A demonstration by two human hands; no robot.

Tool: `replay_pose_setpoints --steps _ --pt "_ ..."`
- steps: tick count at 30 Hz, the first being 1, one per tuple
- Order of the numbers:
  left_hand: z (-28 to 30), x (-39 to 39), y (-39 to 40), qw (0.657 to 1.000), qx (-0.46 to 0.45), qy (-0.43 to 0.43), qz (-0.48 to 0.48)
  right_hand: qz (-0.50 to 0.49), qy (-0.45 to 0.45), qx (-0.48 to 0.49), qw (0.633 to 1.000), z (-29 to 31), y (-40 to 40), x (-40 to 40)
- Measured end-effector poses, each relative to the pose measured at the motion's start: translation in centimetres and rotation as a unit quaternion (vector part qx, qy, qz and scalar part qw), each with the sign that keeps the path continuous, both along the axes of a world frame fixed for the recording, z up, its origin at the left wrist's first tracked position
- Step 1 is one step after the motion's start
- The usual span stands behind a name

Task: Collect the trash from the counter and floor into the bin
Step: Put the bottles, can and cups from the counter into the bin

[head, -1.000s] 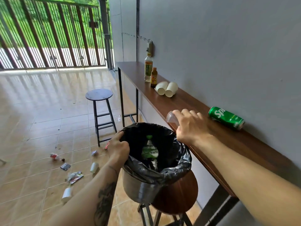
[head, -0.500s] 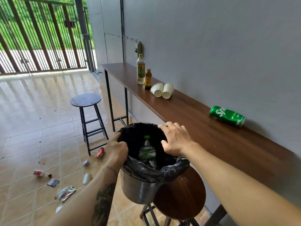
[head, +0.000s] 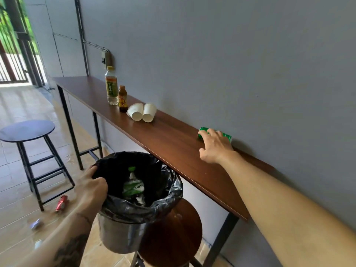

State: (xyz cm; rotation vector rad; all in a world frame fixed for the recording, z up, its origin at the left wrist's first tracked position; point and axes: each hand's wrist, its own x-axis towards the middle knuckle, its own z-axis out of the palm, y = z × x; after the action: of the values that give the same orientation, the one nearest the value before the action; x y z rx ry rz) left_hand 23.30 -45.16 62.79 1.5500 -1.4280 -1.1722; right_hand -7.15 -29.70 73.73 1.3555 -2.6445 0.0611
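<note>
A metal bin point(head: 115, 236) lined with a black bag stands on a brown stool, and a green-labelled bottle point(head: 133, 186) lies inside it. My left hand point(head: 90, 186) grips the bin's near rim. My right hand point(head: 213, 145) reaches across the wooden counter point(head: 173, 139), fingers spread over a green can point(head: 226, 136) that lies on its side by the wall; the hand hides most of the can. Two white paper cups point(head: 142, 111) lie on the counter, beside a tea bottle point(head: 111, 86) and a small brown bottle point(head: 122, 97).
A dark round stool point(head: 27, 130) stands at the left. On the tiled floor lie a red can point(head: 61, 203) and small scraps point(head: 35, 224). A brown stool seat point(head: 173, 234) carries the bin. The grey wall runs right behind the counter.
My right hand left the bin's opening and moved right across the counter onto the green can. The view swung right and closer to the counter. My left hand stays on the rim.
</note>
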Motion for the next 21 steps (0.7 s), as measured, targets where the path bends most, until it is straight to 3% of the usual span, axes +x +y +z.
replay_pose_setpoints --steps 15,21 --pt "0.2 -4.7 2.7 0.997 -0.008 -0.019 0.072 -0.012 -0.010 0.055 0.998 -2.7 -1.3 -10.4" --pt "-0.3 -5.5 3.2 0.996 -0.013 -0.022 0.081 -0.015 0.056 0.077 0.995 -3.6 -2.1 -12.3"
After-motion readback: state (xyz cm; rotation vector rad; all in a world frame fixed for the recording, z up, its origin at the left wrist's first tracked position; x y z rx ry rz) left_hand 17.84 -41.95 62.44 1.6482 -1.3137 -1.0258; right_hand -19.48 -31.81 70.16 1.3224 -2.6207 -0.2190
